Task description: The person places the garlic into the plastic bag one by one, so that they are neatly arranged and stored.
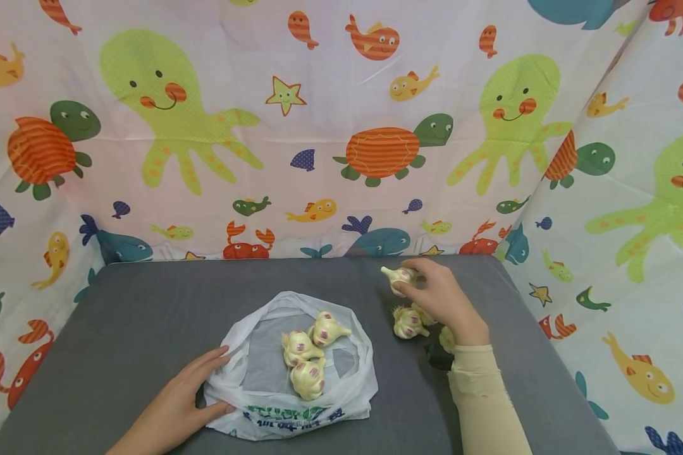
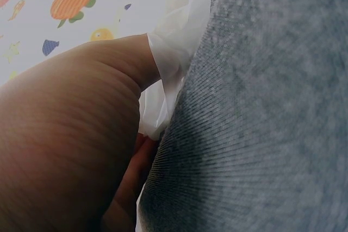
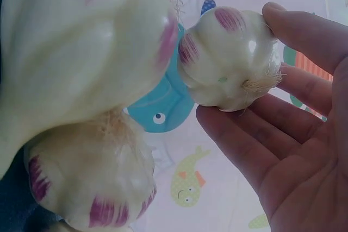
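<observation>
Sleeve fabric in a pale cream covers the right forearm at the bottom edge, while across from it the left hand reaches in at the near left. That left hand has its thumb and fingers spread well apart, touching the left side of a white plastic bag; in the left wrist view, plastic film covers the tip of its thumb. Green and blue printing runs along the near side of the bag, whose mouth gapes upward. Inside sit three garlic bulbs, white with purplish streaks, clustered together, the farthest with its stem pointing right.

To the right of the bag, loose bulbs rest on the grey counter, partly hidden by the right arm. Just beyond them, the right hand pinches another bulb, the held bulb, between thumb and fingers, its stem toward the left and its root tuft toward the palm.

Behind the counter's far edge hangs a pale curtain printed with octopuses, turtles, fish, crabs and whales.
</observation>
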Motion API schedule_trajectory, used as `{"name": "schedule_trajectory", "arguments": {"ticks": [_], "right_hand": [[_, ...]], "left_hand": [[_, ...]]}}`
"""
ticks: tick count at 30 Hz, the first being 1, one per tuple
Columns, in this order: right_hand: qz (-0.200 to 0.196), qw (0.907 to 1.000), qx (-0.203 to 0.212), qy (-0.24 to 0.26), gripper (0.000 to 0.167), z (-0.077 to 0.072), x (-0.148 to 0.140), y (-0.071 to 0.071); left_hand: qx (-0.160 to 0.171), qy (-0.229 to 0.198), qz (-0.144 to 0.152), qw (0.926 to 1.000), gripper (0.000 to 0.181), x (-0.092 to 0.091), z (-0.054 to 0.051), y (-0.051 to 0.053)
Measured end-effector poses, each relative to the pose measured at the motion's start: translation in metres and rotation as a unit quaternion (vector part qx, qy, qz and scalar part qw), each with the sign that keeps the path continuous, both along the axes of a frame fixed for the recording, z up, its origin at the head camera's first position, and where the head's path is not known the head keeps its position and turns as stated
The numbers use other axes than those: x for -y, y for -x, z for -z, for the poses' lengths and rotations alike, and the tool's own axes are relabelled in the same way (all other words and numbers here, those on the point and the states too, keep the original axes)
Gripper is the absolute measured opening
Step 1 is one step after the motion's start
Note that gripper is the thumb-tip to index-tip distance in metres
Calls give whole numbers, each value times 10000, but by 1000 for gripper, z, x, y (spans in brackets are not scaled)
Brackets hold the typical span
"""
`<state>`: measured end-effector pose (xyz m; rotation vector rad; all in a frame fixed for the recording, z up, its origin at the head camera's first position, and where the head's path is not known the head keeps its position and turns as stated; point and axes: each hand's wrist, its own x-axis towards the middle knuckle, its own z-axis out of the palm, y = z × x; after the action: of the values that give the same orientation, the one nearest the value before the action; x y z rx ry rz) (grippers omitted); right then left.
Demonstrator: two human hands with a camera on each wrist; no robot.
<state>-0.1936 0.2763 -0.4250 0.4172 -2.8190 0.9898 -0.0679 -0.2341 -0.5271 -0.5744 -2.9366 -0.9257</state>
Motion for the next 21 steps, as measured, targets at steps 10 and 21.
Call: {"name": "schedule_trajectory", "arguments": {"ticks": [10,21], "right_hand": [[-182,9998,-96,-30,48,2,8,-1],[-386,9992,-109,-65,48,1,15,-1]], "left_hand": [[-34,-14,-5,10000,83,0,-1,-1],[255,-31,-65,9996,86,-1,-2,1]]}}
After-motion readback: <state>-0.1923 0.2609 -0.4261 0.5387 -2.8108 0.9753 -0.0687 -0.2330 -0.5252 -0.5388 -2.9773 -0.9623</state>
